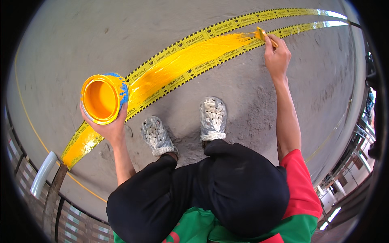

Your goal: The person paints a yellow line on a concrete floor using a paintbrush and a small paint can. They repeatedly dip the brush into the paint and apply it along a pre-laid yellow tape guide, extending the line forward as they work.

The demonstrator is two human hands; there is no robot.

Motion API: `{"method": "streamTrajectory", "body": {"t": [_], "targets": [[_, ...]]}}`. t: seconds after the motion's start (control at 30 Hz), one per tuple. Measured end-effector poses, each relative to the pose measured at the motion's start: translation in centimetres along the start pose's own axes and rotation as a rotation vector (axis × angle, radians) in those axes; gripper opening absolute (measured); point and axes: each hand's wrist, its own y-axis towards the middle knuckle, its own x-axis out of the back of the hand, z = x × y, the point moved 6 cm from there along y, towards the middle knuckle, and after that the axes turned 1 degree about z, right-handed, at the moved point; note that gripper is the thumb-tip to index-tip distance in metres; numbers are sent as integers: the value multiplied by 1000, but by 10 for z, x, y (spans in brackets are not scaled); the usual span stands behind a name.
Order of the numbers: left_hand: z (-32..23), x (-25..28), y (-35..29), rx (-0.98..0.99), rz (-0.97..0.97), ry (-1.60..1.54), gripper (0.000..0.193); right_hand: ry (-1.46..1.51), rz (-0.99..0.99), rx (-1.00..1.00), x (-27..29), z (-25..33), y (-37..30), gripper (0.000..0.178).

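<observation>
My left hand [111, 130] is wrapped round an open paint can [124, 90], blue outside with yellow drips, tilted so the yellow paint [99, 99] inside shows. In my right hand [278, 58] is a small paintbrush [261, 33], its bristles coated yellow and close to the floor at the far end of a wet yellow stripe [190, 54]. That stripe runs between two lines of yellow tape with black print, the far tape [178, 45] and the near tape [178, 82]. Paint overlaps parts of both tapes. Whether the bristles touch the floor I cannot tell.
Rough grey concrete floor [239, 89] spreads all round. My feet, in grey-white clogs [213, 117], stand just on the near side of the tape. A railing [52, 194] with a pale pipe [43, 174] lies at the lower left. A thin yellow line [32, 125] crosses the floor at left.
</observation>
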Motion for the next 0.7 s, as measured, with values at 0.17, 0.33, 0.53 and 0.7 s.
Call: {"method": "streamTrajectory", "body": {"t": [0.17, 0.33, 0.53, 0.7], "targets": [[-8, -9, 1, -12, 37, 19, 110, -86, 372, 228, -46, 73, -58, 17], [-9, -13, -1, -19, 57, 31, 109, 585, 446, -9, -75, 138, -101, 16], [-4, -6, -1, -12, 34, 58, 110, 442, 329, -336, -47, 20, -23, 23], [-4, -5, -1, -19, 33, 53, 110, -213, -28, -9, 0, -29, 32, 21]]}}
